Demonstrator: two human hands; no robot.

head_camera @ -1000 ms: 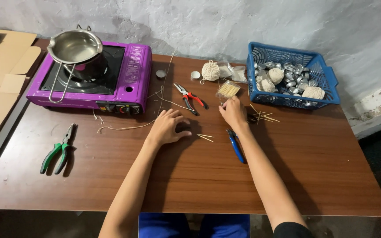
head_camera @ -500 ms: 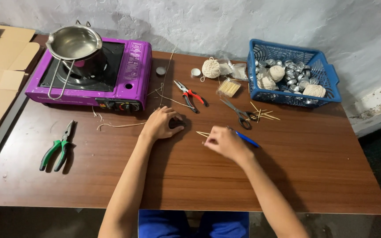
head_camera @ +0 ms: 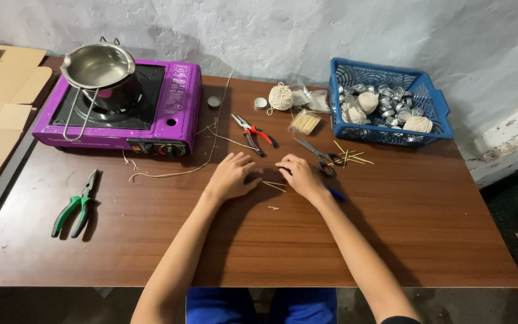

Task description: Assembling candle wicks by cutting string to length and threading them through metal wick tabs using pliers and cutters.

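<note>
While both hands rest near the middle of the frame on the brown table (head_camera: pixel 151 240), the left hand (head_camera: pixel 233 176) lies palm down with fingers loosely spread and nothing visibly in it. Just to its right, the right hand (head_camera: pixel 298 174) is curled over thin wooden sticks (head_camera: pixel 274 185) lying between the two hands; whether its fingers pinch one I cannot tell. Scissors (head_camera: pixel 316 156) lie just above it, red-handled pliers (head_camera: pixel 253 133) higher, a blue basket (head_camera: pixel 433 114) at upper right.
</note>
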